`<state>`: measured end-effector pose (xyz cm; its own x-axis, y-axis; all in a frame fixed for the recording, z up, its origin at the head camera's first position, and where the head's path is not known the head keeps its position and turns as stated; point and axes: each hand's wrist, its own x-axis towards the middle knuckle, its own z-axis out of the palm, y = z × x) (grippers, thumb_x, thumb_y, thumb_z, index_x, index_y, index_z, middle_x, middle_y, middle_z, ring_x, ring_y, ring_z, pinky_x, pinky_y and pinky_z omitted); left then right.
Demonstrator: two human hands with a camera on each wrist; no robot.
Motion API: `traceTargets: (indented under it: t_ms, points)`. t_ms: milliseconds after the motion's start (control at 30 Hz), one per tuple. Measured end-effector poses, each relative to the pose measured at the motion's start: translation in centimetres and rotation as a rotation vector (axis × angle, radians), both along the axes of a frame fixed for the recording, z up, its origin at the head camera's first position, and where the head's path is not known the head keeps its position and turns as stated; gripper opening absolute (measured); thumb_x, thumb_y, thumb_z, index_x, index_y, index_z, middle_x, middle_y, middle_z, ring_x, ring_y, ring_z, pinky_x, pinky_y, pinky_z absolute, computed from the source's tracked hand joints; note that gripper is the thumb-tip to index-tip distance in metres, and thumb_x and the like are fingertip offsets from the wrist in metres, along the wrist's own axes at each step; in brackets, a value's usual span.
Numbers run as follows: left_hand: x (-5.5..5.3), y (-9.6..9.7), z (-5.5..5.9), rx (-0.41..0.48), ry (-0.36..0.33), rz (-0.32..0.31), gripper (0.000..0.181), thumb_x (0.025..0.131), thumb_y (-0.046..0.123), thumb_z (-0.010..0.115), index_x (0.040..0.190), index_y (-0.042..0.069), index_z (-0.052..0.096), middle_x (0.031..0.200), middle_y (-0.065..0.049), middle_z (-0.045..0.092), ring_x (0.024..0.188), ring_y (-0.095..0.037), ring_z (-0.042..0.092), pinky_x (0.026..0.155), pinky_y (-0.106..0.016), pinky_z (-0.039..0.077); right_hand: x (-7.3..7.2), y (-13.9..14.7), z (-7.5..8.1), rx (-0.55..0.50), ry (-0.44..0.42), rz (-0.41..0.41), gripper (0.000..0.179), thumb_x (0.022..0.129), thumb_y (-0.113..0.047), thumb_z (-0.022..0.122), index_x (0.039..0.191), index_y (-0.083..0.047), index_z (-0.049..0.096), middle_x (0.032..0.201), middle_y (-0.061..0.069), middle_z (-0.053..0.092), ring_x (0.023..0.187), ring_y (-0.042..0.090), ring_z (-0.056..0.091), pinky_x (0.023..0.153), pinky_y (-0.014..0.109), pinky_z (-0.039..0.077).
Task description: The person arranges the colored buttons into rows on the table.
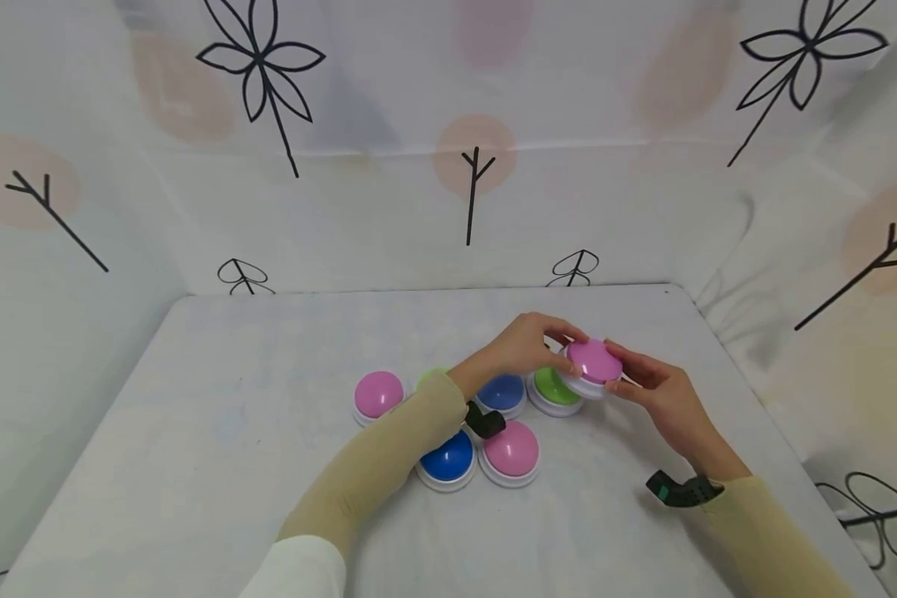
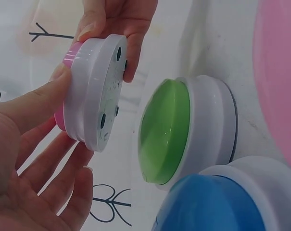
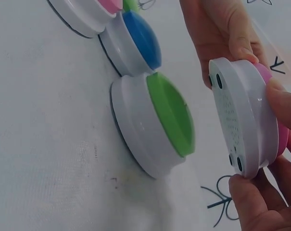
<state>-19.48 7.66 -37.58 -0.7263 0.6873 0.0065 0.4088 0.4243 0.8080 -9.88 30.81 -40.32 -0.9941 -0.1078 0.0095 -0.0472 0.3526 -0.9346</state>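
Observation:
Both hands hold a round pink push button (image 1: 595, 360) with a white base, raised off the table at the right end of a group of similar buttons. The left hand (image 1: 529, 344) grips its left edge with thumb and fingers. The right hand (image 1: 661, 403) pinches the right edge. In the right wrist view the base's underside (image 3: 227, 113) shows small holes and dark round feet. Close below stands a green button (image 2: 165, 132), partly covered by the pink one in the head view. Beside it is a blue button (image 1: 502, 392).
Left of these stand a pink button (image 1: 379, 394) and a green button (image 1: 435, 374), mostly hidden behind the left sleeve (image 1: 389, 453). Nearer the person are a dark blue button (image 1: 448, 457) and another pink button (image 1: 512, 449). A patterned cloth (image 1: 374, 224) surrounds the white table (image 1: 217, 415).

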Motion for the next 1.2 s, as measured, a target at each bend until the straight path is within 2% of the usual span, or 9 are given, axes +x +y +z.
traceTargets:
  t_ms: [233,533,867,1067,1200]
  points:
    - [0.9,-0.6,-0.2,0.0,-0.012,0.001,0.044,0.083,0.027,0.083,0.125,0.025,0.07,0.117,0.014,0.066,0.109,-0.006,0.055,0.083,-0.018,0.049,0.9,-0.3,-0.2,0.012,0.01,0.016,0.061,0.093,-0.025,0.072,0.147,-0.009,0.049,0.15,0.009,0.048,0.132,0.01,0.048,0.091,0.014,0.046]
    - [2.0,-1.0,-0.5,-0.004,-0.037,0.004,0.044,0.08,0.027,0.085,0.122,0.026,0.072,0.116,0.015,0.065,0.107,-0.007,0.056,0.082,-0.018,0.049,1.8,-0.5,-0.7,-0.021,0.007,0.04,0.06,0.092,-0.02,0.074,0.146,-0.007,0.05,0.146,0.003,0.052,0.123,-0.006,0.049,0.09,0.015,0.047]
    - [3.0,-1.4,-0.9,0.002,-0.053,-0.017,0.043,0.08,0.022,0.086,0.12,0.026,0.073,0.112,0.02,0.064,0.104,-0.005,0.056,0.081,-0.016,0.049,2.7,-0.8,-0.9,-0.045,0.027,0.065,0.059,0.091,-0.013,0.074,0.143,-0.001,0.051,0.141,-0.007,0.057,0.121,-0.009,0.051,0.091,0.015,0.047]
    - [3.9,-1.8,-1.3,0.035,-0.09,-0.025,0.042,0.079,0.02,0.086,0.118,0.028,0.073,0.112,0.022,0.063,0.102,-0.007,0.058,0.081,-0.018,0.05,3.3,-0.6,-1.2,-0.034,0.004,0.084,0.06,0.09,-0.015,0.076,0.143,0.0,0.052,0.144,-0.003,0.055,0.122,-0.009,0.049,0.091,0.017,0.047]
    - [4.6,-2.1,-1.6,0.056,-0.06,-0.051,0.041,0.08,0.017,0.086,0.118,0.024,0.073,0.113,0.02,0.065,0.099,-0.005,0.059,0.081,-0.016,0.05,3.7,-0.5,-1.5,-0.039,-0.008,0.096,0.06,0.088,-0.015,0.077,0.141,0.0,0.053,0.145,-0.001,0.054,0.123,-0.009,0.049,0.092,0.018,0.048]
